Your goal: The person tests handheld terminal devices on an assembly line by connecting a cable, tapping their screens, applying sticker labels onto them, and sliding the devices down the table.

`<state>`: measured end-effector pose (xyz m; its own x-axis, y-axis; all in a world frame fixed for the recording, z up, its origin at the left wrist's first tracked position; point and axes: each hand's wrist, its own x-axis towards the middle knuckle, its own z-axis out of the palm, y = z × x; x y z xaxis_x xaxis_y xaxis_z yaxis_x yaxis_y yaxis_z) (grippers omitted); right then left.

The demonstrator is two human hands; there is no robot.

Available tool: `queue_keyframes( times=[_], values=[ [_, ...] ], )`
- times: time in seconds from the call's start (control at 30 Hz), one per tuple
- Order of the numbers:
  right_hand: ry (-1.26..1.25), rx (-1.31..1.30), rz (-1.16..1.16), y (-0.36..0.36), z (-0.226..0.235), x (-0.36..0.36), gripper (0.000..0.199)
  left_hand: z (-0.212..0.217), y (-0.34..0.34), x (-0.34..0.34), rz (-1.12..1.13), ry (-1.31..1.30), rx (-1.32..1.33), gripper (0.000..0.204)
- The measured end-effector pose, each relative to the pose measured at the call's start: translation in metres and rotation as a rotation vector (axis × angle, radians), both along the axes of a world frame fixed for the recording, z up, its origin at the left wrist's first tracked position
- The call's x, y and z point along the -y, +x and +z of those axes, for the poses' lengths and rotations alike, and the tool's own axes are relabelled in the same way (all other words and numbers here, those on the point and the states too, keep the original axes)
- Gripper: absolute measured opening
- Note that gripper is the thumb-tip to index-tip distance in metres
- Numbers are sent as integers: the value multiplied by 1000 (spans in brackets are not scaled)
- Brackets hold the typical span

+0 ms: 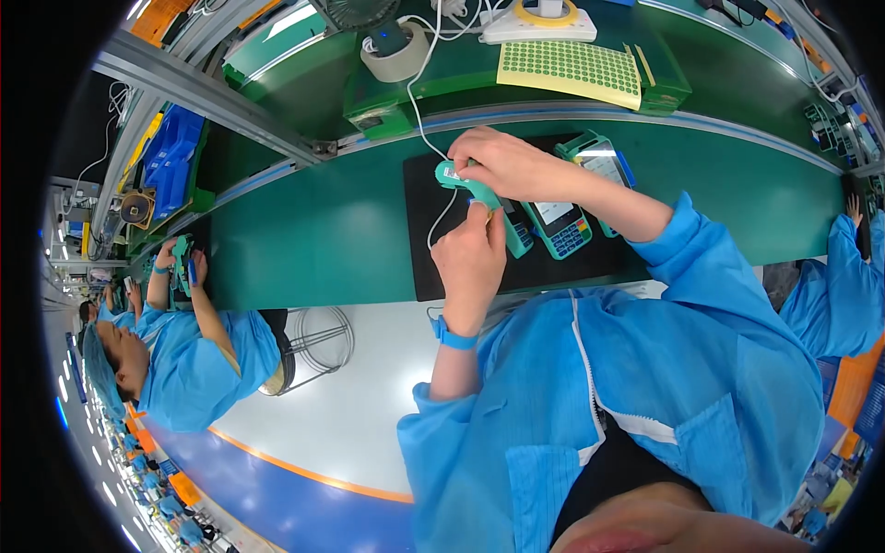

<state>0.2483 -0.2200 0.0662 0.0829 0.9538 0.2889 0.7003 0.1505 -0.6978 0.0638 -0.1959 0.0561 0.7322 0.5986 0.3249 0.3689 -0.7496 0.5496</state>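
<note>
A teal handheld payment terminal (518, 238) is tilted over a black mat (426, 267), its keypad edge showing. My left hand (470, 258) is closed on its near side, thumb and fingertip pressed against the casing. Over its far end, beside a small white label, my right hand (516, 168) has its fingers pinched together; anything between them is too small to make out. Just right of it lies a second payment terminal (560, 226) with its screen and keypad up. A third terminal (599, 161) sits farther back, partly hidden by my right forearm.
A yellow sheet of round green stickers (572, 72) lies on the raised green shelf (664, 83), near a tape roll (396, 60) and a small fan (364, 14). A white cable (415, 97) hangs down to the mat. Co-workers (198, 359) sit on both sides.
</note>
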Motion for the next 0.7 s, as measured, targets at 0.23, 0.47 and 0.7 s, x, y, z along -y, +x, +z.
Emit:
queue_keyframes(
  times=[0.23, 0.47, 0.7],
  values=[
    [-65, 123, -93, -4, -2, -10, 18, 2, 5, 0, -21, -1, 10, 23],
    [98, -97, -166, -9, 7, 24, 25, -10, -20, -18, -74, -205, 14, 20],
    [149, 84, 60, -50, -28, 75, 53, -44, -51, -49, -75, -751, 18, 17]
  ],
)
